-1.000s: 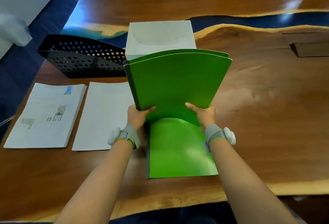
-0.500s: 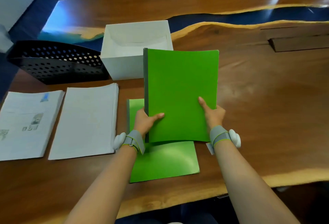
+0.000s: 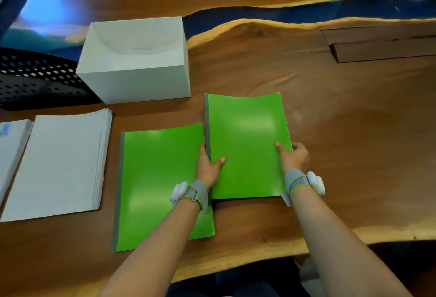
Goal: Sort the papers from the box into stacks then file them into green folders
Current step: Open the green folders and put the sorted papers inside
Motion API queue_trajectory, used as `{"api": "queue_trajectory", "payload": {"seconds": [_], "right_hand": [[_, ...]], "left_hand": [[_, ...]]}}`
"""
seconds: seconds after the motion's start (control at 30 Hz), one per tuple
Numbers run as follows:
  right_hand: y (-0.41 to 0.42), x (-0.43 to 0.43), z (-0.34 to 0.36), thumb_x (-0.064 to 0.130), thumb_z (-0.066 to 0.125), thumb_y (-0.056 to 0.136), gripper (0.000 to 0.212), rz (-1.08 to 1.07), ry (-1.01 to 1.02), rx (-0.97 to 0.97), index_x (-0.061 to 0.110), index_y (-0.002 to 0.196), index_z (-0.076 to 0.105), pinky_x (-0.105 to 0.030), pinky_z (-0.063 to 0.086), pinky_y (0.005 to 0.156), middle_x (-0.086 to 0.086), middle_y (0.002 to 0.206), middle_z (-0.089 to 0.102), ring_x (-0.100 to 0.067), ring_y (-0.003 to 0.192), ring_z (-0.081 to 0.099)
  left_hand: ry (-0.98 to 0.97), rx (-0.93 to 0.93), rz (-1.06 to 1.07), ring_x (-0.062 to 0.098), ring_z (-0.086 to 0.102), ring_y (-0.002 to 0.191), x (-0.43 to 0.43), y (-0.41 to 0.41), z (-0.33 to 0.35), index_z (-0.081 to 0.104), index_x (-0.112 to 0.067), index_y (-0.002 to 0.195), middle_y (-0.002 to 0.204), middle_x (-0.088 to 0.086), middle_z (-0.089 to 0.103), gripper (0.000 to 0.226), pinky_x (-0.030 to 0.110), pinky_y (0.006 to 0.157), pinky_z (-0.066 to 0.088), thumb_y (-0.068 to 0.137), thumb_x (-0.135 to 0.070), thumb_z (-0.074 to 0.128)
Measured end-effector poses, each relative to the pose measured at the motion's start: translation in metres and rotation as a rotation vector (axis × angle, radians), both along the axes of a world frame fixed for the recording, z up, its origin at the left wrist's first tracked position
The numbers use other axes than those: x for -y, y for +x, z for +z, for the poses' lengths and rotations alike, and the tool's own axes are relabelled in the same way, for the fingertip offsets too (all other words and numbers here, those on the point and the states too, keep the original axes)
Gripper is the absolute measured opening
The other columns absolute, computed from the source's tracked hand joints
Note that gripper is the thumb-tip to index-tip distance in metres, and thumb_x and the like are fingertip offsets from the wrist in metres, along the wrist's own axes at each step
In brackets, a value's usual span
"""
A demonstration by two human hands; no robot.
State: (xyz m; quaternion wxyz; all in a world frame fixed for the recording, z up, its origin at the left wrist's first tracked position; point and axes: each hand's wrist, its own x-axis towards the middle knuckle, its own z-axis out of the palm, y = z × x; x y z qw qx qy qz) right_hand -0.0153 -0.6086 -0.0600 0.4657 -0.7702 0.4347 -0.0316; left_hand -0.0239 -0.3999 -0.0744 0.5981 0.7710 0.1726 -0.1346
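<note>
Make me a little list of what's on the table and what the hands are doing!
Left hand: grips the right green folder at its left edge, thumb on top
Right hand: grips the same folder's right edge
Left green folder: closed, flat on the table
Papers: plain stack and printed stack, left of the folders
White box: behind the folders, top open
Black tray: left of the box

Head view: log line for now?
left grip: holds right folder, left edge | right grip: holds it, right edge | left folder: flat on table | stacks: unfiled
</note>
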Motion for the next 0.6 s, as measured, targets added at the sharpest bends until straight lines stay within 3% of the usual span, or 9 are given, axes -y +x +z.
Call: {"api": "queue_trajectory", "payload": {"seconds": [0.13, 0.27, 0.37, 0.43, 0.6], "right_hand": [[0.005, 0.012, -0.008, 0.031, 0.075, 0.078, 0.057, 0.099, -0.166, -0.032, 0.015, 0.127, 0.052, -0.040, 0.039, 0.098, -0.011, 0.129, 0.058, -0.032, 0.120, 0.051], [0.007, 0.009, -0.019, 0.041, 0.068, 0.083, 0.068, 0.378, -0.466, -0.112, 0.026, 0.142, 0.039, -0.043, 0.015, 0.115, -0.008, 0.156, 0.024, -0.026, 0.145, 0.017], [0.007, 0.009, -0.030, 0.042, 0.055, 0.091, 0.059, 0.590, -0.627, -0.181, 0.033, 0.145, 0.033, -0.046, -0.004, 0.117, -0.007, 0.161, 0.005, -0.028, 0.148, -0.004], [0.005, 0.008, -0.036, 0.044, 0.046, 0.095, 0.057, 0.681, -0.643, -0.213, 0.033, 0.148, 0.027, -0.047, -0.008, 0.117, -0.007, 0.161, -0.002, -0.029, 0.147, -0.009], [0.004, 0.016, -0.044, 0.054, 0.034, 0.096, 0.063, 0.772, -0.601, -0.253, 0.033, 0.151, 0.011, -0.047, -0.014, 0.115, -0.008, 0.160, -0.008, -0.028, 0.146, -0.015]], "left_hand": [[0.029, 0.047, -0.012, 0.014, 0.038, 0.132, 0.021, 0.006, -0.005, 0.012, -0.018, 0.151, 0.149, 0.001, 0.034, 0.091, 0.020, 0.106, 0.027, 0.082, 0.001, 0.067], [0.068, 0.048, -0.039, 0.018, 0.037, 0.135, 0.041, 0.018, -0.008, 0.008, -0.017, 0.152, 0.152, 0.004, 0.032, 0.089, 0.014, 0.100, 0.025, 0.085, -0.001, 0.065], [0.154, -0.004, -0.053, 0.024, 0.030, 0.140, 0.059, 0.029, -0.010, 0.007, -0.015, 0.152, 0.155, 0.010, 0.025, 0.077, 0.020, 0.103, 0.025, 0.092, -0.003, 0.055], [0.244, -0.032, -0.054, 0.030, 0.023, 0.142, 0.066, 0.034, -0.010, 0.011, -0.012, 0.151, 0.155, 0.019, 0.018, 0.069, 0.026, 0.109, 0.021, 0.095, -0.003, 0.050], [0.328, -0.038, -0.093, 0.035, 0.030, 0.135, 0.076, 0.042, -0.009, 0.012, -0.008, 0.151, 0.146, 0.023, 0.025, 0.065, 0.031, 0.110, 0.023, 0.096, -0.004, 0.047]]}}
